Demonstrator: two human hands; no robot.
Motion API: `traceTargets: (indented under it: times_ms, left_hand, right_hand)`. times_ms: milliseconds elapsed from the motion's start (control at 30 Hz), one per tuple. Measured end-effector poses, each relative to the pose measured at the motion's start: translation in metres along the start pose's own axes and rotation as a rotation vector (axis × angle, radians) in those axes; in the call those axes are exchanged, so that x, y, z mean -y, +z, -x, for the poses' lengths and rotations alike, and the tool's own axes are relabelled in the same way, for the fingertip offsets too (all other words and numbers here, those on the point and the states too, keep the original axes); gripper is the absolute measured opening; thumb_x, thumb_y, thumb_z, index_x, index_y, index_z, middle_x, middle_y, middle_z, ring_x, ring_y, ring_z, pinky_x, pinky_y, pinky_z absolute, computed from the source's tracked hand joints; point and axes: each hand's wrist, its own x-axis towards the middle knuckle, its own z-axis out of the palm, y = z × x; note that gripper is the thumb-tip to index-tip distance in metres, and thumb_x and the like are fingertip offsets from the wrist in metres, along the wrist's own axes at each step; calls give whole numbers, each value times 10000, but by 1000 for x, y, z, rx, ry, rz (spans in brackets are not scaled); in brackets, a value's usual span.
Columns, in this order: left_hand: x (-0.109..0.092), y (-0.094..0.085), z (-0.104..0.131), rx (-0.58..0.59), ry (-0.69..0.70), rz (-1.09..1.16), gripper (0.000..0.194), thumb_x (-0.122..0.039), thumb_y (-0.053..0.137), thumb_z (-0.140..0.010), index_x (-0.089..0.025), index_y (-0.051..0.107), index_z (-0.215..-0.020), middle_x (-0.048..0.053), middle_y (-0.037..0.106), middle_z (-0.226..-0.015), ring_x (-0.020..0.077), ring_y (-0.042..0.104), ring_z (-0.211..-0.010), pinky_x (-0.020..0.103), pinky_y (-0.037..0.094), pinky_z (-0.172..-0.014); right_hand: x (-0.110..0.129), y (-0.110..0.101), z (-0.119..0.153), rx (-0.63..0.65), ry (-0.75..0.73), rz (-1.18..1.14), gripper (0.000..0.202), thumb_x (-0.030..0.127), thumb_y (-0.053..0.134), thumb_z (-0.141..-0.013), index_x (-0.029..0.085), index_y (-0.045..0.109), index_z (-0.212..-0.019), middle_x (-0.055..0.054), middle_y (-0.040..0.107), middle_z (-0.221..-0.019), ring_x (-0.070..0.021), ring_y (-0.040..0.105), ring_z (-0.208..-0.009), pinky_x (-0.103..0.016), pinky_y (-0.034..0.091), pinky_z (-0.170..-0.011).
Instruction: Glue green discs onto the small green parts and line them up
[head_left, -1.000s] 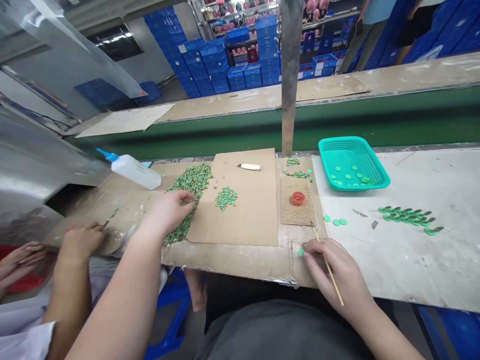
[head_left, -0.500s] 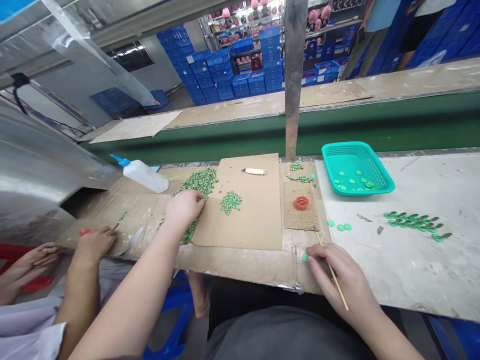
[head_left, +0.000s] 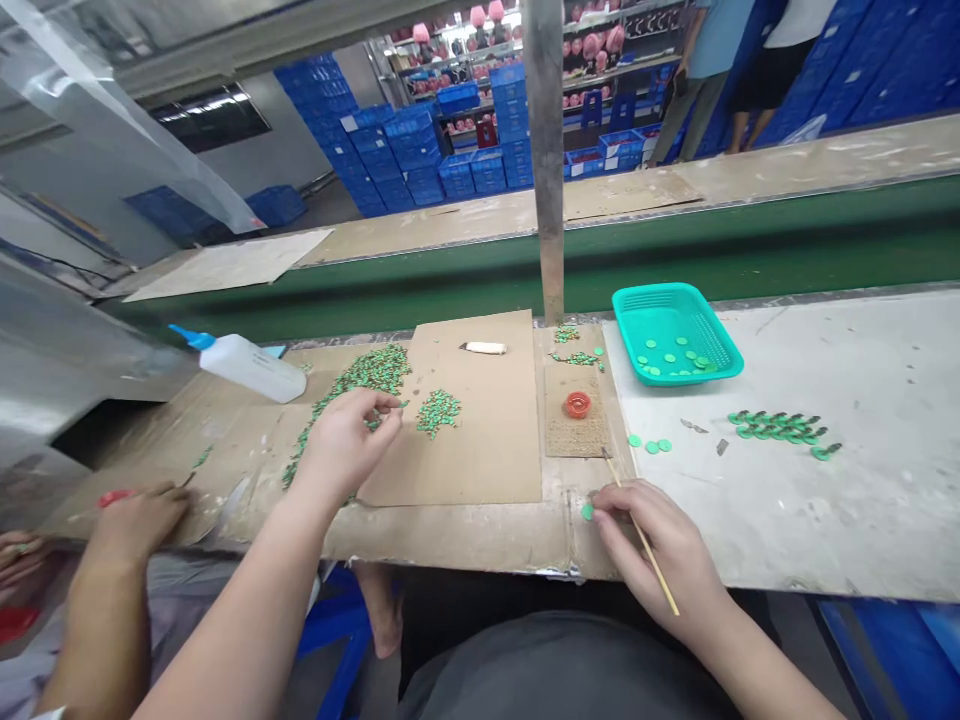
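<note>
My left hand (head_left: 349, 440) hovers over the edge of a pile of tiny green-and-brown pieces (head_left: 375, 368), thumb and forefinger pinched around one small green piece. A smaller heap of the same pieces (head_left: 439, 412) lies to its right on a cardboard sheet (head_left: 487, 450). Between the fingers of my right hand (head_left: 660, 535) is a thin wooden stick (head_left: 652, 562) with a dark tip. That hand also pinches a green disc (head_left: 587, 511) at its fingertips. Beyond it, a small red cup (head_left: 577, 404) sits on a textured brown board (head_left: 577, 440).
A teal basket (head_left: 731, 368) holds several green discs. Rows of discs with pieces attached (head_left: 780, 428) stand on the right. A white-handled knife (head_left: 484, 348) lies on the cardboard; a squeeze bottle (head_left: 255, 368) lies left. A co-worker's hand (head_left: 135, 520) is at far left.
My left hand has lifted off the pile and shifted slightly right toward the smaller heap, with a piece in its pinch. The right hand keeps its hold; the whole view has swung a little.
</note>
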Motion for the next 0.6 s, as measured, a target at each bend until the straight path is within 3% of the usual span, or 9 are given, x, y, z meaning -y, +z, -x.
traceTargets:
  times_ms: [100,200,300,367,500,600]
  left_hand:
    - [-56,-4,25,-93,252,141,223,-425,670,-1098,-259,785,-1003,39,810,-972,245,778,-988,410,624,-985]
    - [-114,-10,46,-161,489,258,51,-307,743,-1071,-284,759,-1029,13,818,-977,222,772,-954,381,592,-955]
    - [-154,-14,56,-303,736,237,187,-113,804,-1003,-248,705,-1087,29,784,-922,233,703,-832,405,540,-837]
    - [-166,-14,58,-349,828,207,235,-67,825,-983,-221,691,-1100,44,776,-897,242,674,-804,424,519,-814]
    - [-173,-7,61,-389,902,214,245,-70,867,-964,-194,718,-1112,66,800,-915,248,692,-822,436,535,-833]
    - [-177,0,68,-316,726,410,229,-100,848,-978,-233,758,-1141,34,803,-942,207,720,-821,376,579,-823]
  right_hand:
    - [21,-2,-13,25,106,-128,111,182,689,-1096,258,760,-1056,-25,822,-944,-200,787,-851,-338,623,-792]
    - [44,-4,-29,113,374,-367,71,283,750,-1051,245,810,-1041,-44,839,-945,-203,768,-829,-339,611,-771]
    - [57,-6,-41,170,644,-655,196,419,800,-1028,228,818,-984,-25,775,-844,-178,691,-754,-308,557,-688]
    - [60,-7,-44,184,755,-790,271,474,886,-964,216,811,-934,-16,751,-835,-164,662,-762,-294,531,-693]
    - [60,-9,-41,156,864,-912,346,471,1007,-849,199,794,-857,12,721,-782,-131,621,-733,-270,495,-693]
    - [57,-12,-38,126,875,-947,331,448,1020,-847,199,803,-867,14,742,-789,-131,645,-746,-272,516,-714]
